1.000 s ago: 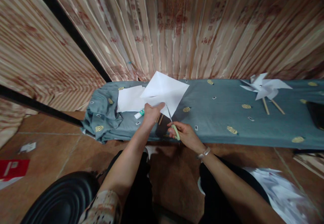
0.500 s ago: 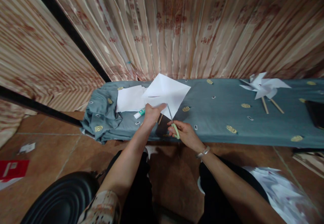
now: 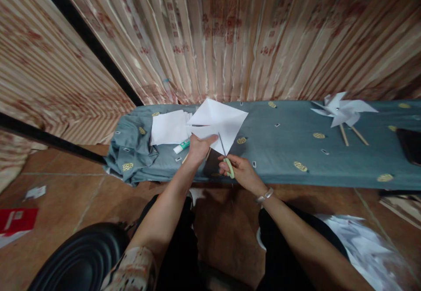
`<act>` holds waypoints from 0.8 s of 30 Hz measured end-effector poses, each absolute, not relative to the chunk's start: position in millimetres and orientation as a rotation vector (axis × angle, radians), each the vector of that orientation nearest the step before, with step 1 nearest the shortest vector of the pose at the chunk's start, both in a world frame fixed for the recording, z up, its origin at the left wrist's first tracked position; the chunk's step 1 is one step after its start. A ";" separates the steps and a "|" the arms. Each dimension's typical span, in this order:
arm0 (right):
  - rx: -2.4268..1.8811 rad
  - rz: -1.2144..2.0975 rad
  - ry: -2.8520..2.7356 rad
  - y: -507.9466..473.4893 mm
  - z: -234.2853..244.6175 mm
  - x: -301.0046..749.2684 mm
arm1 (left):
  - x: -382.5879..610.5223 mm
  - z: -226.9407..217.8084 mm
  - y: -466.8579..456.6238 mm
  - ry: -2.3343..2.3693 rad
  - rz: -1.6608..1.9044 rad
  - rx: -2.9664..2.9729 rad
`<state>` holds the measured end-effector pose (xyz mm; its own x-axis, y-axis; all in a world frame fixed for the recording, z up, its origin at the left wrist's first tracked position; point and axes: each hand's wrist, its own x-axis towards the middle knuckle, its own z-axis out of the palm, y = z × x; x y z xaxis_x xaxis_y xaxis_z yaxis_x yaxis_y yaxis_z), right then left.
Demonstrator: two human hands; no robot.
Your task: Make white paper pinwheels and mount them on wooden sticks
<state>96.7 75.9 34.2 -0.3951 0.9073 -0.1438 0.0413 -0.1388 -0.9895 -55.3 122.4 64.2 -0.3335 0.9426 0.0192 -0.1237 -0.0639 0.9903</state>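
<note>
Shifted nearer, white paper (image 3: pixel 226 118) gapes at one slit (image 3: pixel 201 125), left fingers (image 3: pixel 211 140) pinching it, right fingers (image 3: pixel 236 162) gripping scissors (image 3: pixel 230 170)

Pleated, red-printed curtains (image 3: pixel 230 41) behind; dimly lit brown floor (image 3: pixel 67 192), pale-lined; round black stool (image 3: pixel 77 258), probably, lower left.

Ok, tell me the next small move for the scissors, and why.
Probably squeeze the scissors gently: the right hand has a blade over the near corner of the white sheet, pointing inward, the left hand steadies the sheet, and a slit already runs in from its left corner.
</note>
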 end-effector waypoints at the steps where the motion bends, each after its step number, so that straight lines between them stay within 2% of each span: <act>1: -1.105 1.615 -1.442 76.1 35.0 96.8 | -55.1 64.7 122.1 1.322 1.545 0.960; 24: -1.130 1.590 -1.446 79.2 34.5 97.2 | -51.5 66.5 119.5 1.346 1.514 0.985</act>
<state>97.2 79.2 34.5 -0.3756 0.9152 -0.1457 0.0584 -0.1336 -0.9893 -51.5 119.5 66.5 -0.3187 0.9477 0.0156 -0.0959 -0.0486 0.9942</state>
